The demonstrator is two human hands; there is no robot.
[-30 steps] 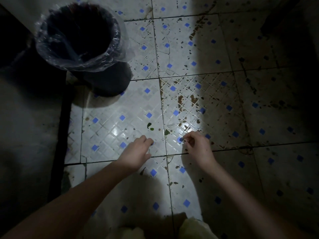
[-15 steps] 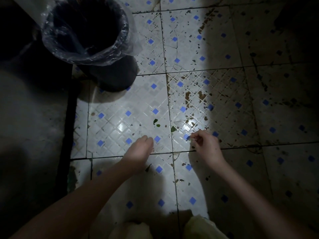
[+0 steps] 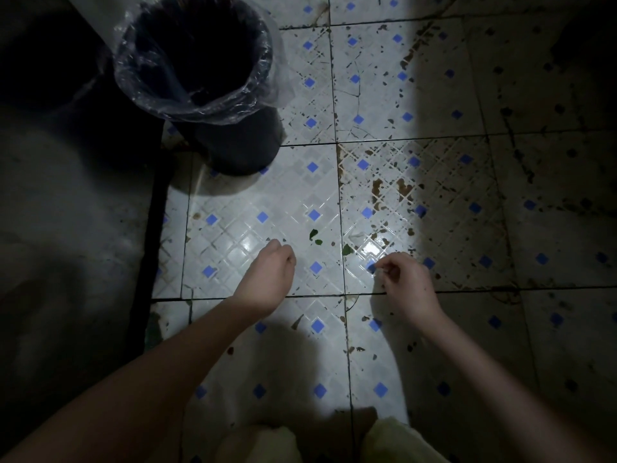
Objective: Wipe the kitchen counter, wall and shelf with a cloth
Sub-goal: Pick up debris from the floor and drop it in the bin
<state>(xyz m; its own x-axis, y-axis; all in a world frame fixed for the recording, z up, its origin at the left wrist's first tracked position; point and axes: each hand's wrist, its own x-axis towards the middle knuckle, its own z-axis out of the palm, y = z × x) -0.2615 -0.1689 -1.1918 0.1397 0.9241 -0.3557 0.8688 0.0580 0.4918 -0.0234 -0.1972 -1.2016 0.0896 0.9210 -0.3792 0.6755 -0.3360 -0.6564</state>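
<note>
Both hands hold almost the same spots over the tiles as half a second ago. Only the view has shifted, so the bin sits slightly further right in it.

Nearest, two folds of pale fabric (image 3: 263, 442) are cut off by the bottom edge, and what they belong to is unclear. Two bare forearms reach forward from there.

The left hand (image 3: 267, 279) hovers low over the floor, back up, fingers curled under. Its palm is hidden, so I cannot tell whether it holds anything. The right hand (image 3: 405, 282) has thumb and forefinger tips brought together just over a blue square. Anything between them is too small to make out.

The cloth shows in neither hand, so its place and its long axis cannot be told.

Just beyond and between the hands lie small green leaf scraps (image 3: 314, 234) on the white patterned tile floor with blue diamonds (image 3: 367, 78), which is speckled brown and goes dark to the right.

Farther left stands a dark round bin lined with a clear plastic bag (image 3: 240, 145). A dim grey surface (image 3: 66, 228) left of it is hard to identify.
</note>
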